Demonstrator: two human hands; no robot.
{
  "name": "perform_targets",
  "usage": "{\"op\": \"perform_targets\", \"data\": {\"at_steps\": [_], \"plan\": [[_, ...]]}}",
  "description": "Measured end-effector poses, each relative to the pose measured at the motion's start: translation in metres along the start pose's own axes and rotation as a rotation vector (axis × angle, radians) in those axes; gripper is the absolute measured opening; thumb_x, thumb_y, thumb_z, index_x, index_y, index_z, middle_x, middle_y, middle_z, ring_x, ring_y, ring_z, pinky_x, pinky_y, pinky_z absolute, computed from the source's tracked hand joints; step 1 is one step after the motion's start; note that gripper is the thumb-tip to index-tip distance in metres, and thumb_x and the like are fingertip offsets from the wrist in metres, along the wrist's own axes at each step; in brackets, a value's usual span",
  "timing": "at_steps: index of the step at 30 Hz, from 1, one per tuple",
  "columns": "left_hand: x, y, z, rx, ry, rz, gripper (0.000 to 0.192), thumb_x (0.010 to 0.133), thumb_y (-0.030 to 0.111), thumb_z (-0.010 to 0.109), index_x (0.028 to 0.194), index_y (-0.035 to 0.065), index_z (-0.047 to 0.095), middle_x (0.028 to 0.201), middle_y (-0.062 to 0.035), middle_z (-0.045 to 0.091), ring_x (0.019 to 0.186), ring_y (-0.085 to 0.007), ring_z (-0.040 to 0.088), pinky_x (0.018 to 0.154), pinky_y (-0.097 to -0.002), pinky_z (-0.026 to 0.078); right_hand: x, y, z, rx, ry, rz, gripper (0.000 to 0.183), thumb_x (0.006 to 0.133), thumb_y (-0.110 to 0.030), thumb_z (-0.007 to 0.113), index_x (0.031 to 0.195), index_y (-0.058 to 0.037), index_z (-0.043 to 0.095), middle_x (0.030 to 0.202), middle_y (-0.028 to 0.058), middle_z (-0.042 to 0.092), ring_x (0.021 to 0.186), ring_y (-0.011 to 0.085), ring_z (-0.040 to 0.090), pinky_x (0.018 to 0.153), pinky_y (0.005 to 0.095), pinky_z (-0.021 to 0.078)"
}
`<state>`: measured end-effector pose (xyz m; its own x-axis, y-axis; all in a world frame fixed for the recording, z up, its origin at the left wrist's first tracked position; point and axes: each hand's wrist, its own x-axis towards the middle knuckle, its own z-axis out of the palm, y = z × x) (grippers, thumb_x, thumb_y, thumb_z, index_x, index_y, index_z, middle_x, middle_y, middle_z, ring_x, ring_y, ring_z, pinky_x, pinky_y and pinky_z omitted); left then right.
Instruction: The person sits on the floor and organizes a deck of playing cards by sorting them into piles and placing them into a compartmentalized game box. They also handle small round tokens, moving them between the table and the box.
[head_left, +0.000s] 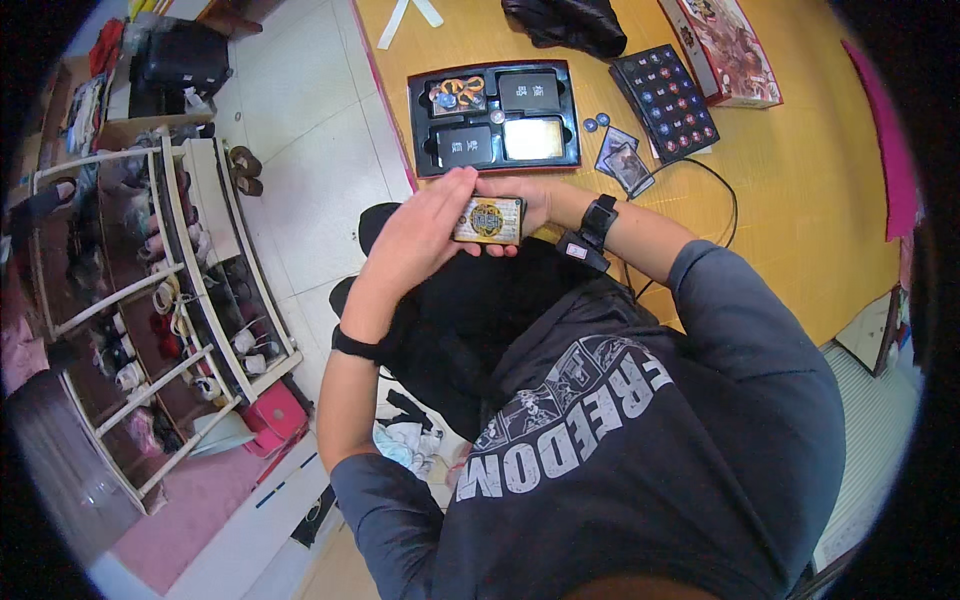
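My left hand and my right hand meet over my lap, just below the table edge, around a deck of cards with a gold emblem on its top card. My left fingers lie along its left side; my right hand supports it from the right and below. Just beyond is an open game box with a black insert. Its compartments hold a black deck, another black deck, a glare-lit yellowish deck, and orange and blue tokens on cards. A round piece sits mid-insert.
On the yellow-covered table lie two blue tokens, loose cards, a black token sheet, a red box, black plastic and white strips. A black cable curves near my right forearm. A shoe rack stands left.
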<state>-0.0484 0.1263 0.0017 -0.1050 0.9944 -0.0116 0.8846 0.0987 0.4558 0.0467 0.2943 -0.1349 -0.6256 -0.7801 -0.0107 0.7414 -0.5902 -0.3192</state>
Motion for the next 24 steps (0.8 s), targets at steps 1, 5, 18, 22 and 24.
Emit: {"op": "perform_targets", "data": {"at_steps": [1, 5, 18, 22, 24], "plan": [[0.002, 0.002, 0.002, 0.002, -0.004, 0.003, 0.082, 0.066, 0.003, 0.073, 0.138, 0.001, 0.032, 0.132, -0.0216, 0.048, 0.123, -0.0346, 0.048, 0.101, -0.0397, 0.042, -0.002, -0.001, -0.002, -0.028, 0.006, 0.022, 0.072, 0.092, -0.066, 0.031, 0.12, -0.0038, 0.053, 0.102, 0.0148, 0.063, 0.079, 0.0222, 0.064, 0.06, 0.0293, 0.0521], [0.017, 0.011, 0.007, -0.122, -0.076, -0.142, 0.057, 0.069, -0.001, 0.067, 0.122, -0.0019, 0.045, 0.125, -0.0225, 0.052, 0.118, -0.035, 0.05, 0.1, -0.0404, 0.042, -0.011, -0.006, -0.003, 0.019, 0.024, 0.024, 0.074, 0.09, -0.069, 0.03, 0.114, -0.0031, 0.055, 0.098, 0.0157, 0.063, 0.074, 0.0219, 0.064, 0.055, 0.0281, 0.0512], [0.036, -0.008, 0.036, 0.15, -0.049, 0.087, 0.041, 0.064, 0.008, 0.071, 0.097, 0.0009, 0.047, 0.11, -0.0193, 0.054, 0.107, -0.0365, 0.053, 0.092, -0.0443, 0.043, -0.016, -0.003, -0.013, 0.192, 0.162, 0.064, 0.076, 0.086, -0.073, 0.037, 0.107, -0.0039, 0.061, 0.091, 0.0177, 0.064, 0.066, 0.0205, 0.06, 0.055, 0.0272, 0.048], [0.044, -0.01, 0.035, 0.183, -0.114, 0.137, 0.019, 0.078, 0.009, 0.056, 0.093, 0.0007, 0.049, 0.107, -0.0186, 0.056, 0.104, -0.0327, 0.056, 0.093, -0.0399, 0.044, -0.022, -0.001, -0.017, 0.211, 0.148, 0.075, 0.075, 0.086, -0.072, 0.04, 0.107, -0.003, 0.06, 0.09, 0.0163, 0.063, 0.067, 0.0206, 0.059, 0.057, 0.0277, 0.0481], [0.045, -0.013, 0.042, 0.184, -0.135, 0.176, 0.02, 0.079, 0.009, 0.056, 0.096, 0.0009, 0.05, 0.111, -0.0179, 0.056, 0.107, -0.0325, 0.055, 0.095, -0.0401, 0.044, -0.024, 0.004, -0.019, 0.203, 0.174, 0.052, 0.074, 0.086, -0.072, 0.04, 0.107, -0.0031, 0.06, 0.09, 0.0161, 0.063, 0.068, 0.0205, 0.059, 0.059, 0.0282, 0.0483]]}}
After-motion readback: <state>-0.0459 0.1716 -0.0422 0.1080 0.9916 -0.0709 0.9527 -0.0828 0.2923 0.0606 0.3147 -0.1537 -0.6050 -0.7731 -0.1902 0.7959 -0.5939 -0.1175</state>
